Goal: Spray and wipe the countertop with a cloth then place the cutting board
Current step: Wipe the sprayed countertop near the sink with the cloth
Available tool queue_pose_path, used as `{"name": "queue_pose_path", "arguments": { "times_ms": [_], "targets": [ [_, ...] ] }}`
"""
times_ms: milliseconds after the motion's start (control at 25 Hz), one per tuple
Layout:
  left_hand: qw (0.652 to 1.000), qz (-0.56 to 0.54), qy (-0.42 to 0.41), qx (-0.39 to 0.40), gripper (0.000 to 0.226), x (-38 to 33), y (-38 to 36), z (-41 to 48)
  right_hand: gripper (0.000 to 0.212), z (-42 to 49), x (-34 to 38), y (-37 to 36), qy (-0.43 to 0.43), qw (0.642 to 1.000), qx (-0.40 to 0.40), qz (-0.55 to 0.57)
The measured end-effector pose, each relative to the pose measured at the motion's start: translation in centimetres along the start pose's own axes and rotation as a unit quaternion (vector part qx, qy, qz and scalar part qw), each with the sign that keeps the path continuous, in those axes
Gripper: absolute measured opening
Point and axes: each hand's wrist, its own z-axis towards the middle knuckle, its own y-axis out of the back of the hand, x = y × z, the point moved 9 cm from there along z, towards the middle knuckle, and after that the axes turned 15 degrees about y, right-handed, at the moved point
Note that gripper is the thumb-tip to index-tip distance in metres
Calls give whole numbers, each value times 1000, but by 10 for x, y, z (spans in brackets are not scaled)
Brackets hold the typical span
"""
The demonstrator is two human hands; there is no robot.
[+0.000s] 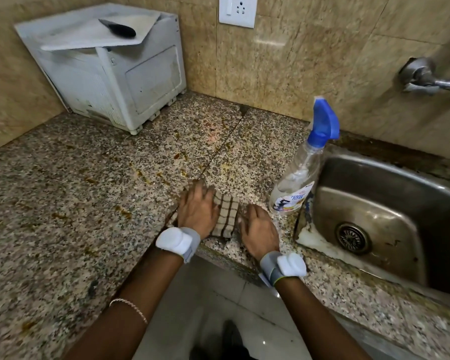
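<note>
One checked cloth (227, 213), lower centre at the table (63, 190) edge: my left hand (198, 211) lies flat on it, my right hand (257, 229) at its right side, grip too blurred to tell. One spray bottle (296, 185) stands just right, nearest my right hand; cutting board (89, 35) sits upper left.

My left hand (196, 207) and right hand (259, 229) wear no gloves, and my forearms are uncovered as far as I can see. On each wrist sits a grey fabric band with a white, rounded, two-lobed pod: the left wristband (178, 242) and the right wristband (283, 266), whose lower edge has a thin greenish trim. A thin, pale bracelet (130, 306) circles my left forearm.
</note>
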Motion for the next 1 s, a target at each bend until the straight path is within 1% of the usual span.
{"name": "queue_pose_path", "arguments": {
  "times_ms": [80, 120, 200, 280, 360, 400, 480, 520, 560, 640, 720, 880, 920, 1000],
  "targets": [
    [998, 32, -1, 60, 59, -8, -34, 4, 71, -7, -11, -18, 28, 997, 29, -71],
    [995, 59, 8, 75, 62, -8, -46, 1, 74, -10, -15, -21, 35, 994, 29, -100],
    [995, 75, 20, 68, 74, -1, -59, -16, 73, -12, -19, -23, 37, 990, 32, -131],
    [995, 85, 11, 52, 79, 5, -65, -41, 73, -11, -20, -25, 36, 989, 38, -135],
    [992, 104, 3, 64, 77, 5, -69, -33, 72, -10, -20, -25, 34, 990, 32, -134],
    [991, 114, 3, 73, 72, 0, -69, -16, 72, -10, -21, -25, 32, 990, 34, -131],
    [989, 111, 29, 94, 64, -7, -66, 22, 72, -11, -22, -27, 34, 990, 41, -132],
    [989, 111, 39, 90, 63, -9, -62, 31, 72, -11, -21, -28, 36, 990, 40, -132],
    [990, 113, 33, 76, 62, -12, -60, 29, 72, -11, -21, -28, 38, 990, 37, -131],
    [989, 137, -17, 53, 60, -16, -63, -3, 71, -10, -21, -27, 37, 990, 30, -134],
    [986, 152, -41, 61, 58, -12, -68, -20, 70, -10, -22, -28, 34, 989, 30, -139],
    [988, 134, -1, 78, 58, -22, -64, 49, 67, -10, -20, -25, 33, 990, 13, -137],
    [988, 134, 7, 81, 59, -21, -64, 51, 67, -10, -18, -25, 32, 991, 8, -131],
    [990, 130, 4, 61, 60, -15, -66, 27, 65, -9, -17, -24, 21, 993, -7, -114]
  ]
}}
